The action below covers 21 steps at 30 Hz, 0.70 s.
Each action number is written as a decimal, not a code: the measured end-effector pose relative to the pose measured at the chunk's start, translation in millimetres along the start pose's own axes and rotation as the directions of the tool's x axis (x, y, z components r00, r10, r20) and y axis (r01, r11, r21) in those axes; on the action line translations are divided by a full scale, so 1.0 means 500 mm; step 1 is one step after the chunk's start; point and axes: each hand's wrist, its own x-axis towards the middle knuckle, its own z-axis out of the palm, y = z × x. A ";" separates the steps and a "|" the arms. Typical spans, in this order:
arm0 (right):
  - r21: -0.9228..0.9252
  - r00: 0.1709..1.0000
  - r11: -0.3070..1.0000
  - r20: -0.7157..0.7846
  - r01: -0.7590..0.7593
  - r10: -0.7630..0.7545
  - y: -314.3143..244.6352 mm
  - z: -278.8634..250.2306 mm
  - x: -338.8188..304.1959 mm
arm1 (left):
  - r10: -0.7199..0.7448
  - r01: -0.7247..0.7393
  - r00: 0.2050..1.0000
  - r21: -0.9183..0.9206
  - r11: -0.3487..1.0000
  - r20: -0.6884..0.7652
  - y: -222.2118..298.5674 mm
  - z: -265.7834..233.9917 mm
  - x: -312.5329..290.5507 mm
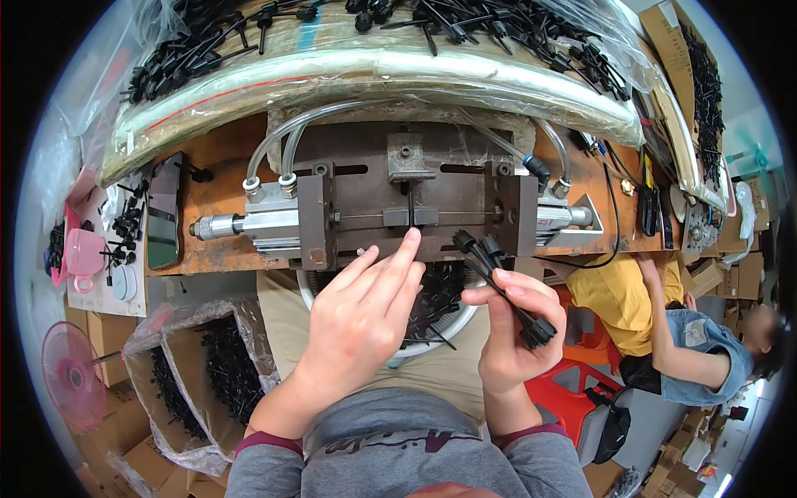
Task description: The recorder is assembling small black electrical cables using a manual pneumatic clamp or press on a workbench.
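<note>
I see my left hand (365, 311) stretched out flat, its grip loose and apart, with one fingertip touching the front edge of the metal press (411, 207). The press is a dull brown-grey block with square steel sides, a shiny round cylinder (249, 224) sticking out on its left, and soft see-through tubes (282, 141) curving up from it. A thin black pin stands upright in the middle slot, just above my fingertip.

My right hand (515, 324) has its grip closed tight around a small bunch of black plastic parts (498, 274). They are long thin stems with knobby ends, poking out above and below my fingers, just right of the press.

Under my hands sits a round white bowl (452, 319) full of more black pieces, resting on my lap. The press sits on a rusty orange counter (212, 178). A big clear plastic bag (374, 70) with many black parts lies behind the press. A dark phone (163, 212) and a pink cup (83, 253) lie to the left. Brown boxes lined with crinkly bags (207, 365) stand at lower left. Another person in a yellow top (618, 295) sits to my right
</note>
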 end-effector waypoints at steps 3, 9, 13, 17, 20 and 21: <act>-0.127 0.999 0.992 0.027 0.023 -0.020 -0.009 -0.014 0.002 | 0.000 0.000 1.000 0.026 1.000 0.009 -0.005 -0.002 0.010; -0.401 0.949 0.861 0.135 0.314 -0.284 -0.015 -0.038 0.015 | -0.002 0.001 0.998 0.020 1.000 0.061 -0.007 -0.006 0.010; -0.458 0.902 0.777 0.226 0.432 -0.369 -0.008 -0.041 0.016 | -0.001 0.002 1.000 -0.014 1.000 0.019 -0.010 -0.008 0.012; -0.440 0.858 0.741 0.336 0.507 -0.388 -0.007 -0.039 0.015 | -0.175 0.170 0.983 -0.650 0.741 0.057 0.018 -0.036 -0.006; -0.401 0.806 0.718 0.443 0.569 -0.391 -0.013 -0.028 0.008 | -0.147 0.132 0.988 -0.767 0.628 0.050 0.039 -0.049 -0.012; -0.406 0.802 0.706 0.438 0.580 -0.407 -0.011 -0.022 0.008 | -0.132 0.110 0.991 -0.745 0.658 0.029 0.037 -0.050 -0.012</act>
